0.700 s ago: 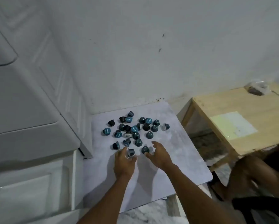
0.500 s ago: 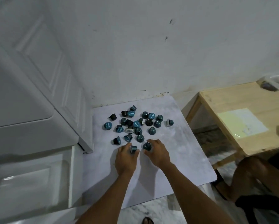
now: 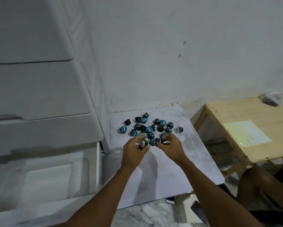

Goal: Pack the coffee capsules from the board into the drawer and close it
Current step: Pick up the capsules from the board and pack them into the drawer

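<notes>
Change: your left hand [image 3: 134, 149] and right hand [image 3: 169, 145] are now closing on capsules [image 3: 149, 128] | fingers gripping, probably several each | drawer [image 3: 44, 179] is waiting open.

White wall [image 3: 170, 46] — wooden table [image 3: 252, 122]

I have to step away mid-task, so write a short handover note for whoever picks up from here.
Left hand: closed on a capsule at the near edge of the pile.
Right hand: pinching another capsule beside it.
Remaining capsules: scattered on the grey board, far half.
Drawer: bottom one, pulled open to the left; its inside looks empty, though blurred.
Done: drawer open, first pickups begun.
Left: carry every capsule into the drawer, then close it.
</notes>
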